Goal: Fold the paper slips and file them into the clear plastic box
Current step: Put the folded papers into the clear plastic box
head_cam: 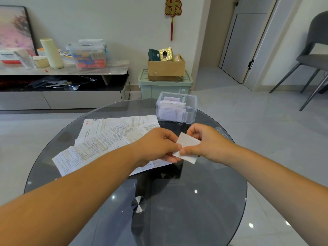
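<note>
Just clear of box wall: slip.

One view: wide-angle cam on your head, facing forward and tilted down over the round glass table. Your forearms run in from the bottom corners. Left hand and right hand meet on the paper slip mid-frame, close. Clear plastic box just beyond; low cabinet and door far back.

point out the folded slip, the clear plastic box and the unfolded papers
folded slip (188,142), head view, on its bare white middle
clear plastic box (194,110), head view, on its right wall
unfolded papers (106,139), head view, on the middle of the spread pile
</note>
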`<move>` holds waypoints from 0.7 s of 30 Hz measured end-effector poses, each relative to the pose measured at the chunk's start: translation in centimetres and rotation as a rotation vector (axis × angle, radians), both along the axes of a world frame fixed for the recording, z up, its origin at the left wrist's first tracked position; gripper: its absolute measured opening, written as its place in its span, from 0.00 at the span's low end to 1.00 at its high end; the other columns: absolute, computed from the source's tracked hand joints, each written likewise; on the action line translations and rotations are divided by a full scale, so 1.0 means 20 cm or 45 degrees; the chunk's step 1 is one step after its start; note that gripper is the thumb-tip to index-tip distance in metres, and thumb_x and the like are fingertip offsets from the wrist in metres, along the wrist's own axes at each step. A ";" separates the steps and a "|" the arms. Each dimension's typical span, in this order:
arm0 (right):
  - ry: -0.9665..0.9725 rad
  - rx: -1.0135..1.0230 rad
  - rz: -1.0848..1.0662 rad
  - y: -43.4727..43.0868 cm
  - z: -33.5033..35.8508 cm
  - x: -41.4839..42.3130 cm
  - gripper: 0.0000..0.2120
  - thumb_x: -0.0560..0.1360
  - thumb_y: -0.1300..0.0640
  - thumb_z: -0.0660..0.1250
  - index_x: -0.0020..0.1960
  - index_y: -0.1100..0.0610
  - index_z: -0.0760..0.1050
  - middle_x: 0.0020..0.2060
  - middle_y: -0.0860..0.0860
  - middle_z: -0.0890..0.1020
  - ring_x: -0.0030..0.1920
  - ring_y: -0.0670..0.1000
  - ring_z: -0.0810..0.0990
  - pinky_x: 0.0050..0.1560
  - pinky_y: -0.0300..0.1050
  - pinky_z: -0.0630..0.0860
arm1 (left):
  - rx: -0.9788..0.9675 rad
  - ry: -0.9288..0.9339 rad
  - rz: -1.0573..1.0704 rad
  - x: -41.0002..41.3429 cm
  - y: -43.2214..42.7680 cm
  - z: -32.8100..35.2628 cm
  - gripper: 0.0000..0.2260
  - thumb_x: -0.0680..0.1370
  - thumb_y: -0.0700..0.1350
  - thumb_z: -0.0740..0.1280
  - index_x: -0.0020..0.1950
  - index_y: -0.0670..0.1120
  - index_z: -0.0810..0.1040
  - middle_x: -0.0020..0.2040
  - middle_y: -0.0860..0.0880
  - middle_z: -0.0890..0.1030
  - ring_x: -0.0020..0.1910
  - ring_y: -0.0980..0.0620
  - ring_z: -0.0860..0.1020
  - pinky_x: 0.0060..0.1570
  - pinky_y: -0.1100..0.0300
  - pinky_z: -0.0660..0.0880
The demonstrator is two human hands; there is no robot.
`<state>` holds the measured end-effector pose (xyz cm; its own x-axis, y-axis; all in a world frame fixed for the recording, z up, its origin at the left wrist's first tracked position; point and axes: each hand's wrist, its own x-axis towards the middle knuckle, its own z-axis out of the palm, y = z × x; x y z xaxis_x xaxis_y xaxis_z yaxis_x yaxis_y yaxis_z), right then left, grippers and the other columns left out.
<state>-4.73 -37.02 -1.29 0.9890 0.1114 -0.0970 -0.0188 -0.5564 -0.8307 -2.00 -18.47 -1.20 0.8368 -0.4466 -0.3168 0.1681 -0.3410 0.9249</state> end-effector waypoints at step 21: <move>0.320 1.193 -0.089 -0.04 0.06 0.07 0.20 0.72 0.47 0.67 0.51 0.63 0.82 0.40 0.56 0.81 0.35 0.48 0.78 0.37 0.39 0.80 | -0.967 0.565 0.075 0.10 0.03 0.04 0.21 0.75 0.46 0.68 0.61 0.32 0.80 0.59 0.36 0.82 0.47 0.49 0.85 0.49 0.62 0.82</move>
<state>-3.31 -37.78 -0.04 0.9589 0.1926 -0.2086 -0.2643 0.3374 -0.9035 0.08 -17.91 -0.41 0.7355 -0.6284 -0.2530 0.5636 0.3603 0.7433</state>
